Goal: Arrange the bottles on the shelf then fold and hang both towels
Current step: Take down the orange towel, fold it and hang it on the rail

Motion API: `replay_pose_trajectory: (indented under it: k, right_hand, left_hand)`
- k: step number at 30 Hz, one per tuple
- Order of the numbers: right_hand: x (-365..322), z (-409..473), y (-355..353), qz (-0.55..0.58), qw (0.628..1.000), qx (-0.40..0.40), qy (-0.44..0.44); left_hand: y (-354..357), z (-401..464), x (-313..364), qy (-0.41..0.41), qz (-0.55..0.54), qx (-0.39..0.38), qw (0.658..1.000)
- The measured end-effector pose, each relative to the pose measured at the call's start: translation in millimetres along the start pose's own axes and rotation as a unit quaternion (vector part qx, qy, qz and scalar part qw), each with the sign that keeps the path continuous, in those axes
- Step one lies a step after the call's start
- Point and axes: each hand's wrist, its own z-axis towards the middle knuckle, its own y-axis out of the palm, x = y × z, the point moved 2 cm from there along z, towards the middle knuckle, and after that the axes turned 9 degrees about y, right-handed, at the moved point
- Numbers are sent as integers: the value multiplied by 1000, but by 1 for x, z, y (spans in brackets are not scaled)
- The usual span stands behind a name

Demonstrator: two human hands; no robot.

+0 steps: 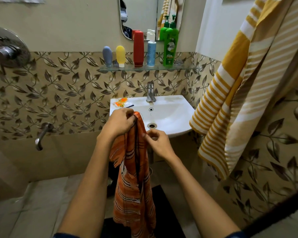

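An orange striped towel (134,182) hangs down in front of the sink. My left hand (120,122) grips its top corner, and my right hand (159,143) pinches its edge a little lower on the right. Several bottles stand in a row on the glass shelf (184,67): a grey-blue tube (107,55), a yellow tube (120,55), a red bottle (138,48), a light blue bottle (151,52) and a green pump bottle (170,45). A yellow and white striped towel (230,93) hangs on the right wall.
A white sink (175,114) with a chrome tap (150,91) stands just behind my hands; an orange packet (121,101) lies on its left rim. A mirror (141,16) hangs above the shelf. A shower valve (6,48) and spout (41,136) stick out at left. A dark mat (167,212) covers the floor.
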Motion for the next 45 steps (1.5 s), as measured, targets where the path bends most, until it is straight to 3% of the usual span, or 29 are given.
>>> replay_pose_trajectory:
  k: [3, 6, 9, 12, 15, 21, 24, 27, 31, 39, 45]
  right_hand:
    - [-3, 0, -1, -10, 1000, 24, -8]
    - [-14, 2, -1, -75, 996, -38, -27]
    - [-29, 4, -2, -119, 986, -97, -57]
    - [-44, 7, -2, -127, 982, -107, -88]
    - [-48, 10, -8, -95, 987, -95, -88]
    - [-12, -5, -6, -18, 987, -157, -42]
    - [13, -19, -2, -6, 985, -168, -31]
    - [24, -22, -4, 16, 990, -142, 3]
    - [13, -12, -7, 6, 994, -106, 26]
    - [-14, -1, -4, -39, 993, -109, -37]
    - [-20, 2, -12, -53, 990, -111, -69]
  left_hand:
    - [-2, -4, -7, -49, 51, 42, 997]
    - [-3, -13, -10, -74, 9, -66, 995]
    - [1, -15, -2, -41, -29, -189, 981]
    - [7, -12, 0, -23, 1, -217, 976]
    - [2, -10, 1, 1, -13, -168, 986]
    - [-12, -6, 11, 63, -74, -33, 995]
    - [-21, -3, 9, 53, -62, 64, 995]
    - [-25, 3, -2, 8, -31, 84, 996]
    - [-18, 0, -14, -67, 7, -5, 998]
    - [15, -16, 2, -6, -122, -225, 967]
    - [17, -16, -4, 0, -57, -231, 971]
